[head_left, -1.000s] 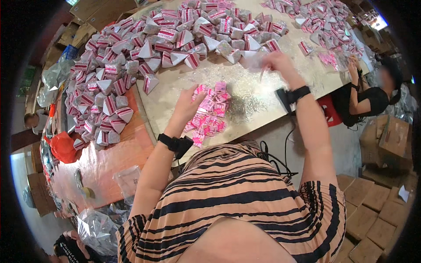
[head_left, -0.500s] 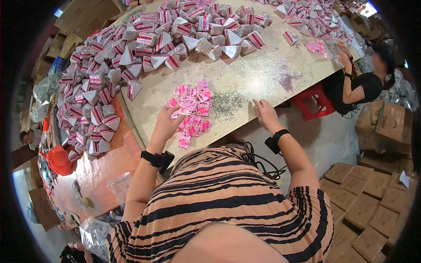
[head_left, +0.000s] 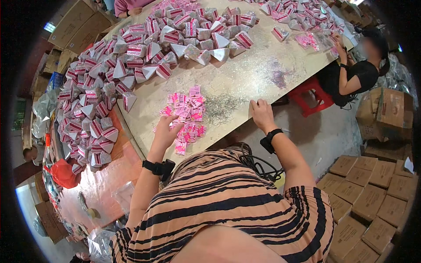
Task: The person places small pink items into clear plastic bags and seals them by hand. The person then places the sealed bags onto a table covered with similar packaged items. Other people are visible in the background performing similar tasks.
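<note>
Small pink printed cards [head_left: 193, 107] lie in a loose heap near the table's front edge. At the left side of this heap is my left hand [head_left: 165, 131], thumb and fingers apart, with no card visibly gripped. A tangle of thin silvery wire-like pieces [head_left: 221, 108] lies just right of the cards. Farther right, my right hand [head_left: 262, 115] rests on the table edge with its fingers stretched forward and nothing seen in them. Each wrist wears a black strap with a small black block.
Wedge-shaped packs [head_left: 94, 109] with red-and-white bands are piled along the table's left and far sides. A co-worker [head_left: 362, 72] sits at the right beside a red stool [head_left: 310, 96]. Brown cartons [head_left: 366, 193] cover the floor at right. A red bag [head_left: 65, 173] lies at left.
The whole view has shifted slightly, the table contents appearing a little farther left. My right hand has come down onto the table edge; my left stays by the cards.
</note>
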A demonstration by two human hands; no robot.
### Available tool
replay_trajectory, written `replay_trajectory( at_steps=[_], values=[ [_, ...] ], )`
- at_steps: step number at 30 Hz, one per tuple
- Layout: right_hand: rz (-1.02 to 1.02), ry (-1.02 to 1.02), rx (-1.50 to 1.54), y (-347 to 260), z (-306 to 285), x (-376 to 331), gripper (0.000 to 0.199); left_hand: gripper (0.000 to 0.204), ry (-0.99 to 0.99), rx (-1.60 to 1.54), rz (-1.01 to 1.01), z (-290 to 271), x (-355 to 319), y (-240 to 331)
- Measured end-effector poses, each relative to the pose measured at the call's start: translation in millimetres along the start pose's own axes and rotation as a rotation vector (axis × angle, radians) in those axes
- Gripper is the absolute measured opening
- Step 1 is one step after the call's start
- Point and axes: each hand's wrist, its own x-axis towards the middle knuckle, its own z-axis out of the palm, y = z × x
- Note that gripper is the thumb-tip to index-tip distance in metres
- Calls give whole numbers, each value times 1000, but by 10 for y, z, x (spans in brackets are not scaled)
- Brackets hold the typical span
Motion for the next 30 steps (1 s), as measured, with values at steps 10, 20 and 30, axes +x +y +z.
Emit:
replay_trajectory(
  at_steps=[10,20,30],
  values=[
    [-79,-5,47,50,2,-107,39,41,-57,84,7,64,-6,49],
    [-299,-52,43,-97,-117,-114,47,41,-39,92,58,120,26,141],
    [-429,-31,50,14,41,-197,43,40,-49,84,41,139,39,86]
  ],
)
